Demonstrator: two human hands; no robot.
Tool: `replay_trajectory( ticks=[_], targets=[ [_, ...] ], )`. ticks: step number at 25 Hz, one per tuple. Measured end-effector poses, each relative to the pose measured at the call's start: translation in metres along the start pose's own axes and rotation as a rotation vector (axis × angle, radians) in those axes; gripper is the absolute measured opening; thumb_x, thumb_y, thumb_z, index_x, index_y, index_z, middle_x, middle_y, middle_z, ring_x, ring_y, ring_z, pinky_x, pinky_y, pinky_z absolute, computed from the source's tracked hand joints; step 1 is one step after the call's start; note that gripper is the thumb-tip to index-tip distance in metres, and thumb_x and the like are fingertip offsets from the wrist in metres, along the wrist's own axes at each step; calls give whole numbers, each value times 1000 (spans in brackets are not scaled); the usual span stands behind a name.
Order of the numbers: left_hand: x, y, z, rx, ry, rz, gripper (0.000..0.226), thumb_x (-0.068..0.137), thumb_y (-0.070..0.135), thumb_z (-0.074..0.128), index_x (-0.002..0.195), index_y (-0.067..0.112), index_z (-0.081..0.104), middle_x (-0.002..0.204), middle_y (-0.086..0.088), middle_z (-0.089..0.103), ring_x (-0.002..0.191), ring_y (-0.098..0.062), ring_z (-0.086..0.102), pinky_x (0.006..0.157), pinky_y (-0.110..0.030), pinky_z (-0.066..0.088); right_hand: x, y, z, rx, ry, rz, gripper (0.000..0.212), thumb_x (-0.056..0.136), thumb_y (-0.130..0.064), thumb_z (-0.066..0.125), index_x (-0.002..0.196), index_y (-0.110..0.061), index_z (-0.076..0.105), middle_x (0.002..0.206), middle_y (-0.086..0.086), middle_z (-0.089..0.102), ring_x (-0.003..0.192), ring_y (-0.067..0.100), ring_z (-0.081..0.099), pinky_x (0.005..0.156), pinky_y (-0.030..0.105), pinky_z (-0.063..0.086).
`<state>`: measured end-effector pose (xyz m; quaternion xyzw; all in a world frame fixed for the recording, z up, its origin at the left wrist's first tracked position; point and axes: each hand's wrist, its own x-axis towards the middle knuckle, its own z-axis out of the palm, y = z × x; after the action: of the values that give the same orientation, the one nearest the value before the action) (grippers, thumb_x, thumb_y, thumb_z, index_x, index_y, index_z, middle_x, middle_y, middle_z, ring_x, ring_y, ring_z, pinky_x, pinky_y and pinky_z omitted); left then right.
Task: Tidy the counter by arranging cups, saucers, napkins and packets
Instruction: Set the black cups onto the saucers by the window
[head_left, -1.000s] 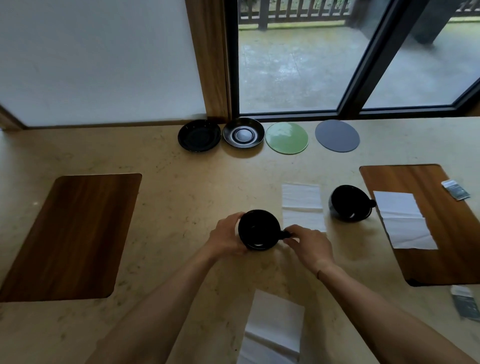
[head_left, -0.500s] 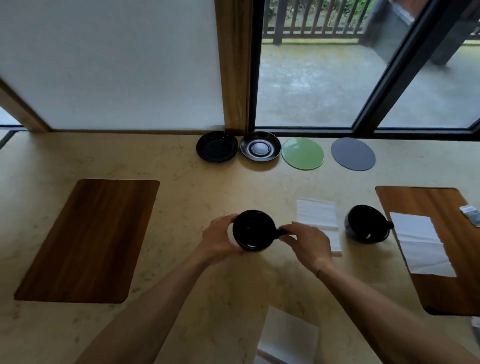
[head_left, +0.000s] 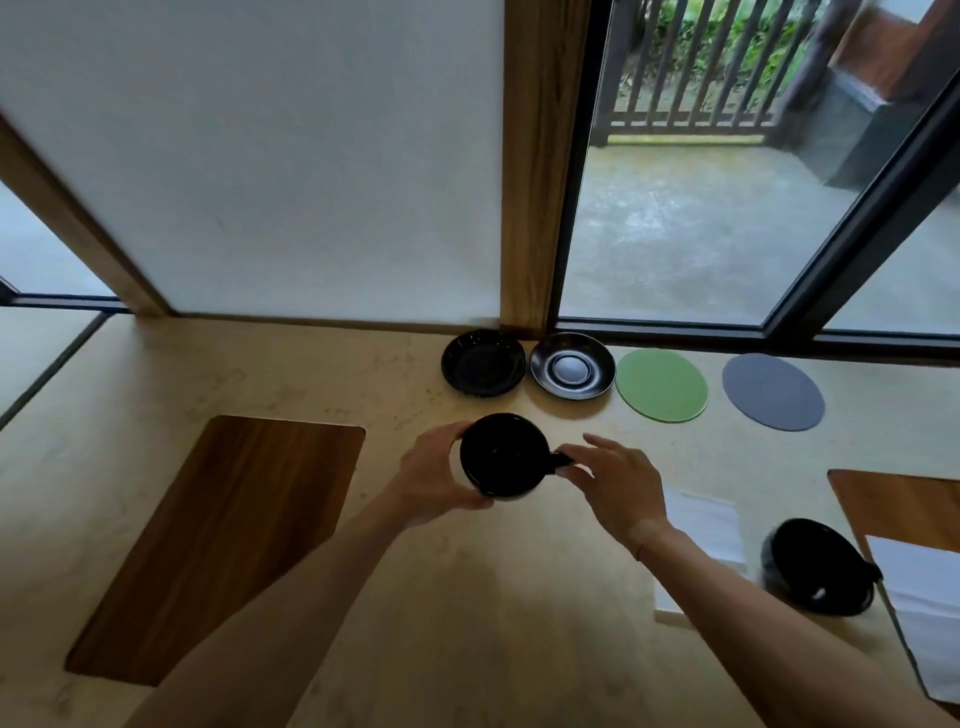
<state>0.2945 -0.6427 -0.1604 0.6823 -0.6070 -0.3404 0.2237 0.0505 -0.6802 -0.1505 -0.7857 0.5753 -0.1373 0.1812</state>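
On the beige counter (head_left: 467, 597), a black cup (head_left: 503, 455) sits between both hands: the left hand (head_left: 436, 480) cups its side, the right hand (head_left: 615, 483) pinches its handle, arms reaching forward.

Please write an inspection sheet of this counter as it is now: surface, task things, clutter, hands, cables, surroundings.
Surface: beige counter, two inset wooden panels.
Job's things: held black cup; second black cup at right; two black saucers by the window; white napkins.
Clutter: green disc and grey disc.
Grippers: left hand cups the cup's side; right hand takes its handle.
Cables: nothing seen.
Surroundings: white wall, wooden post, window onto a wet terrace.
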Motion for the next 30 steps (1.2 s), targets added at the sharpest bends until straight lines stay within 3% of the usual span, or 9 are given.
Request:
replay_trajectory(
  ticks=[5, 8, 11, 14, 17, 23, 30],
  targets=[
    [49, -6, -21, 3, -5, -7, 93, 61, 29, 90, 140, 29, 41, 141, 5, 43, 128, -12, 34, 108, -35, 29, 56, -1, 16, -63, 63, -17, 16, 90, -43, 59, 103, -40, 68, 91, -3, 71, 86, 26, 65, 68, 34, 50],
    [80, -12, -31, 22, -16, -3, 95, 61, 32, 90, 141, 32, 39, 142, 5, 40, 131, -15, 34, 111, -40, 30, 88, 0, 23, -59, 83, -58, 19, 88, -38, 64, 105, -36, 70, 83, -1, 70, 81, 24, 63, 65, 32, 47],
    [117, -23, -39, 51, -14, -24, 99, 58, 35, 90, 142, 32, 37, 144, 3, 40, 134, -18, 33, 113, -47, 30, 123, 2, 29, -61, 100, -103, 19, 88, -35, 65, 105, -32, 72, 82, -1, 70, 84, 21, 62, 69, 31, 44],
    [149, -33, -45, 41, 0, -33, 100, 51, 40, 89, 138, 38, 40, 142, 6, 44, 133, -19, 34, 112, -50, 32, 156, 5, 39, -49, 104, -110, 22, 90, -36, 61, 110, -34, 70, 94, -1, 69, 96, 20, 61, 82, 38, 49],
    [174, -39, -52, 62, 27, -28, 95, 51, 39, 88, 135, 38, 44, 140, 7, 48, 130, -18, 38, 110, -50, 34, 187, 11, 56, -73, 77, -91, 28, 93, -43, 53, 117, -38, 66, 109, -3, 67, 111, 16, 55, 96, 38, 41],
    [203, -49, -62, 107, -2, -38, 99, 59, 31, 88, 142, 31, 36, 147, 3, 38, 139, -21, 28, 115, -50, 27, 223, 19, 80, -252, 22, -121, 36, 92, -49, 43, 125, -43, 57, 119, -9, 64, 119, 14, 47, 95, 36, 35],
    [229, -65, -55, 106, -37, -49, 100, 57, 35, 87, 142, 37, 34, 149, 5, 33, 141, -19, 24, 116, -51, 24, 240, 19, 84, -110, 33, -44, 33, 95, -44, 48, 123, -36, 62, 122, 0, 63, 124, 17, 45, 102, 37, 32]
  ],
)
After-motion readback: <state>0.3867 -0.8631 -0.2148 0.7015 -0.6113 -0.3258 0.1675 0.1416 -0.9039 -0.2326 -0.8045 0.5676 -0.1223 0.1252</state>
